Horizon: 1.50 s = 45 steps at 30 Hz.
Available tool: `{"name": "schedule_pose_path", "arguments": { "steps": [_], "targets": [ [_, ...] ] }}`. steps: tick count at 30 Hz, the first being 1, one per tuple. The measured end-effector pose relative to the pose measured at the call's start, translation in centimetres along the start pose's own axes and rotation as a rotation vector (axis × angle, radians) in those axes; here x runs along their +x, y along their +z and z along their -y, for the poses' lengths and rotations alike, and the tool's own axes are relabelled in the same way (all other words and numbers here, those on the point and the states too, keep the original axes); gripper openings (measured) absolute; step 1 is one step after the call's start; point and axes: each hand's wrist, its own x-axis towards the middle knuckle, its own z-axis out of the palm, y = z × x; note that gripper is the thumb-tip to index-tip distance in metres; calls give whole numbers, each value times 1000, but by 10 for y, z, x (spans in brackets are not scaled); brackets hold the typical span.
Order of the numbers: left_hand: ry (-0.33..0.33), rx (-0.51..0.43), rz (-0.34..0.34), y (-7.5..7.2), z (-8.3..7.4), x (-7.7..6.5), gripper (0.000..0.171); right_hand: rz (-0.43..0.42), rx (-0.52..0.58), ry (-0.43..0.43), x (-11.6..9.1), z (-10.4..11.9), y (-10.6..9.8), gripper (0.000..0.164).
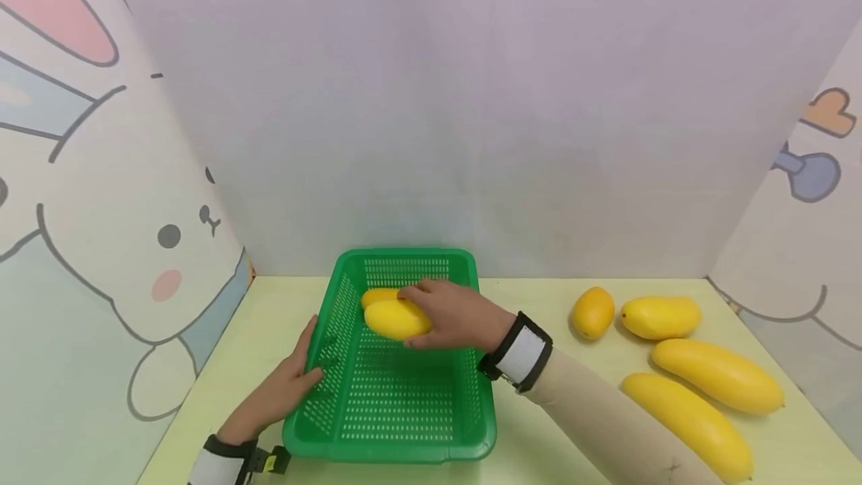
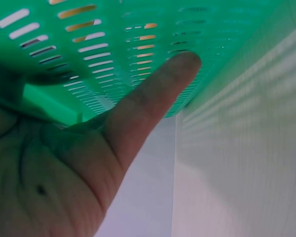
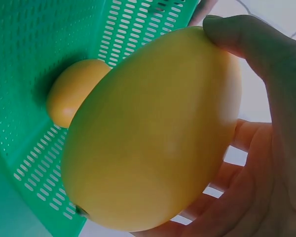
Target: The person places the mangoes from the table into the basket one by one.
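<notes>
Green basket (image 1: 389, 451) on the tabletop (image 1: 532, 302), left of middle, reaching the back edge. I have the right hand (image 1: 465, 314) over its far half, thumb and curled fingers round a plump yellow fruit (image 1: 396, 320); whether this touches the basket floor, I cannot tell. An orange-yellow fruit (image 3: 76, 91) lies inside, beside it. Left hand (image 1: 286, 388) at the left wall: one finger straight against the outside, others unclear. Four loose fruits (image 1: 663, 318) near the tabletop's right edge.
</notes>
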Motion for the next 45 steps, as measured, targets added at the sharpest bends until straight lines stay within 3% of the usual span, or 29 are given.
{"name": "schedule_pose_path", "arguments": {
  "steps": [29, 45],
  "targets": [
    [27, -4, 3, 0, 0, -1, 78, 158, -27, 52, 27, 20, 8, 74],
    [20, 45, -7, 1, 4, 0, 78, 208, -97, 77, 33, 23, 31, 67]
  ]
}}
